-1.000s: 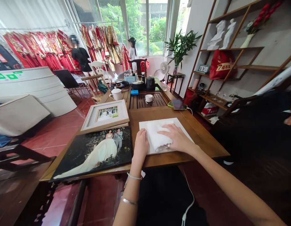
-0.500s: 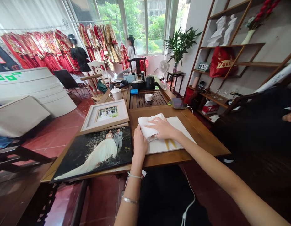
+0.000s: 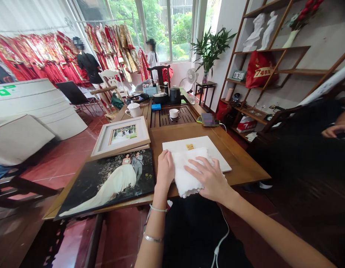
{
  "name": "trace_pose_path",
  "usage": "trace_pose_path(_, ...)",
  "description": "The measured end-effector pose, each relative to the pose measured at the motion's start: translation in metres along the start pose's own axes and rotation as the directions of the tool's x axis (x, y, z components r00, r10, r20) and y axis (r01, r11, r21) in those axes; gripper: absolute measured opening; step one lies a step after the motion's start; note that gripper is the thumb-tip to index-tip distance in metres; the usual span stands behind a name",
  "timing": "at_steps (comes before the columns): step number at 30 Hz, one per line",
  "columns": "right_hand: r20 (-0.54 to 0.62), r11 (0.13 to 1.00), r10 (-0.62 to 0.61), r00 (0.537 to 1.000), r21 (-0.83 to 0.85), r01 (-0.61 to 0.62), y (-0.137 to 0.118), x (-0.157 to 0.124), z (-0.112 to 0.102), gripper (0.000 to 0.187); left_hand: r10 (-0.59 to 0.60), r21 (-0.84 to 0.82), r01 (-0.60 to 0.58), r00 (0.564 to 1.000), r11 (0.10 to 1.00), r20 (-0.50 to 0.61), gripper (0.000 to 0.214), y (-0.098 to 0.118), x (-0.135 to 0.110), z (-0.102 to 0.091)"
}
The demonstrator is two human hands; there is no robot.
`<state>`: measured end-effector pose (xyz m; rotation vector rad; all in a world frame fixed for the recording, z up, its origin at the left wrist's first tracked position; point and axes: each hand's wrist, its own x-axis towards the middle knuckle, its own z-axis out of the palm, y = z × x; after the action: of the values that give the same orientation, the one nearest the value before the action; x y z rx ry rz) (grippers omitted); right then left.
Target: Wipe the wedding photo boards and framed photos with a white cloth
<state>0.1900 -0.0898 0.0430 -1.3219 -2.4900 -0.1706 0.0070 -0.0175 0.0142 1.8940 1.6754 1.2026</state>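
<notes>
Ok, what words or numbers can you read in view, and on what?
"7号衣", rest unclear: red bag.
"03", then a blurred digit: calendar block.
"7", rest unclear: red-and-white package.
Too blurred to read: green signs at far left, marks on the white strip at right.

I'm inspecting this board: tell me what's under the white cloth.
Under the white cloth lies part of a white board; a yellow patch shows at the cloth's far edge. Whatever the cloth covers cannot be seen.

On my feed, I see white cloth [image 3: 186,178] over a white board [image 3: 217,154] marked yellow; beneath the board, brown desk [image 3: 245,169].
</notes>
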Motion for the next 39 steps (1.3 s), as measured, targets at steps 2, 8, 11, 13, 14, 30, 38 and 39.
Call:
trace_pose_path(2,-0.085,0.997,0.069,0.994,-0.01,-0.07,0.009,-0.011,0.006,0.06,0.086,0.071,-0.085,0.996,0.994,-0.022,0.035,-0.006,-0.002,0.006)
trace_pose_path(8,-0.175,0.952,0.284,0.943,-0.064,-0.299,0.055,-0.024,0.014,0.055,0.181,0.173,-0.17,0.982,0.97,-0.046,0.028,-0.018,-0.002,0.016)
trace_pose_path(11,-0.122,0.955,0.279,0.952,-0.066,-0.288,0.077,-0.014,0.014,0.057,0.194,0.178,-0.18,0.979,0.967,-0.067,0.026,-0.017,-0.002,0.018)
trace_pose_path(13,-0.067,0.961,0.27,0.961,-0.049,-0.273,0.09,-0.002,0.014,0.059,0.203,0.195,-0.187,0.977,0.963,-0.064,0.025,-0.016,-0.002,0.018)
trace_pose_path(14,-0.039,0.961,0.273,0.961,-0.034,-0.275,0.097,0.005,0.013,0.059,0.208,0.207,-0.193,0.977,0.959,-0.054,0.025,-0.015,-0.002,0.019)
trace_pose_path(30,0.021,0.988,0.05,0.999,0.145,-0.052,0.108,0.002,0.007,0.06,0.207,0.157,-0.201,0.978,0.967,-0.027,0.028,-0.033,0.005,0.016)
trace_pose_path(38,-0.055,0.984,-0.016,0.998,0.178,0.026,0.101,-0.034,0.005,0.048,0.216,0.132,-0.208,0.975,0.969,-0.048,0.028,-0.036,0.004,0.017)
trace_pose_path(39,-0.062,0.985,0.002,0.998,0.171,0.009,0.104,-0.029,0.007,0.047,0.217,0.134,-0.209,0.975,0.969,-0.052,0.028,-0.036,0.003,0.018)
